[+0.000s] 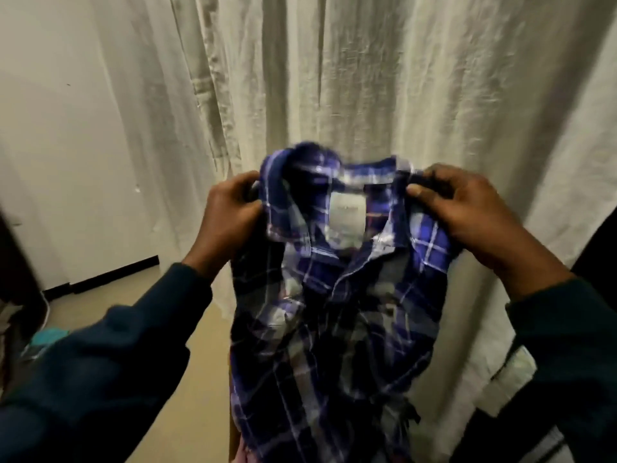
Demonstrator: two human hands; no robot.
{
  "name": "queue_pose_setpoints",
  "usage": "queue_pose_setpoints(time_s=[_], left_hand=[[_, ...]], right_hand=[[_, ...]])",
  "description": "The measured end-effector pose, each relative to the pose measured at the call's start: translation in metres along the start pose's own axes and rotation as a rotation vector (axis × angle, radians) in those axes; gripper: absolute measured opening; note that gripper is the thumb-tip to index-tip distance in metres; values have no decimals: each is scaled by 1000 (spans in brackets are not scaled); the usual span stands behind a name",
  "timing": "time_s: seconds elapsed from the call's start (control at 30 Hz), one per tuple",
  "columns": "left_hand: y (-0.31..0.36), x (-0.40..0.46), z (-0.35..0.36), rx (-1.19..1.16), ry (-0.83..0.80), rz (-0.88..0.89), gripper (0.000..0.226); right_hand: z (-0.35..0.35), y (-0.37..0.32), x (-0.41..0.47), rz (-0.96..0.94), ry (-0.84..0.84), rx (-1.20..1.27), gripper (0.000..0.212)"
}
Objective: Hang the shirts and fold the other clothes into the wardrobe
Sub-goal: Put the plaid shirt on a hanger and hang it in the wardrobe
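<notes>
Gripping one shoulder each, the left hand (230,212) and right hand (467,208) hold up a blue-and-white plaid cotton shirt (334,295) between them. Beyond the left hand stands a plain white wall (66,145); a creased cream curtain (367,78) hangs right behind the shirt, with beige floor (187,379) below.

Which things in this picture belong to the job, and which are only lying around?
Belong to the job:
- plaid shirt, held up by its shoulders
- left hand, gripping the shirt
- right hand, gripping the shirt

Only lying around:
- pale curtain behind the shirt
- teal item on the floor, low left
</notes>
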State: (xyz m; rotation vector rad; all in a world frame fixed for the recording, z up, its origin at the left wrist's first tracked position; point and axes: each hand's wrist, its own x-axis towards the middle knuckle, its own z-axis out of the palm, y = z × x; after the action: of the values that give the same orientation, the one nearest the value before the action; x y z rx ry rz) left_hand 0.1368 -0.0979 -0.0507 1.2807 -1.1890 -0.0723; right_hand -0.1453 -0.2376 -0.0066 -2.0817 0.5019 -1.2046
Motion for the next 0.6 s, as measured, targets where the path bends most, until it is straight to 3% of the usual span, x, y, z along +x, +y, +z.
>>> queue_pose_setpoints(time_s=[0.17, 0.3, 0.37, 0.6], left_hand=[[3, 10, -11, -35, 101, 1, 7], [-4, 0, -7, 16, 179, 41, 7], [-5, -4, -4, -20, 206, 99, 9], [-12, -16, 2, -88, 47, -31, 11]], right_hand=[[11, 3, 2, -20, 178, -89, 8], [13, -4, -25, -28, 293, -348, 18], [14, -12, -40, -80, 403, -410, 11], [25, -15, -68, 112, 422, -210, 4]])
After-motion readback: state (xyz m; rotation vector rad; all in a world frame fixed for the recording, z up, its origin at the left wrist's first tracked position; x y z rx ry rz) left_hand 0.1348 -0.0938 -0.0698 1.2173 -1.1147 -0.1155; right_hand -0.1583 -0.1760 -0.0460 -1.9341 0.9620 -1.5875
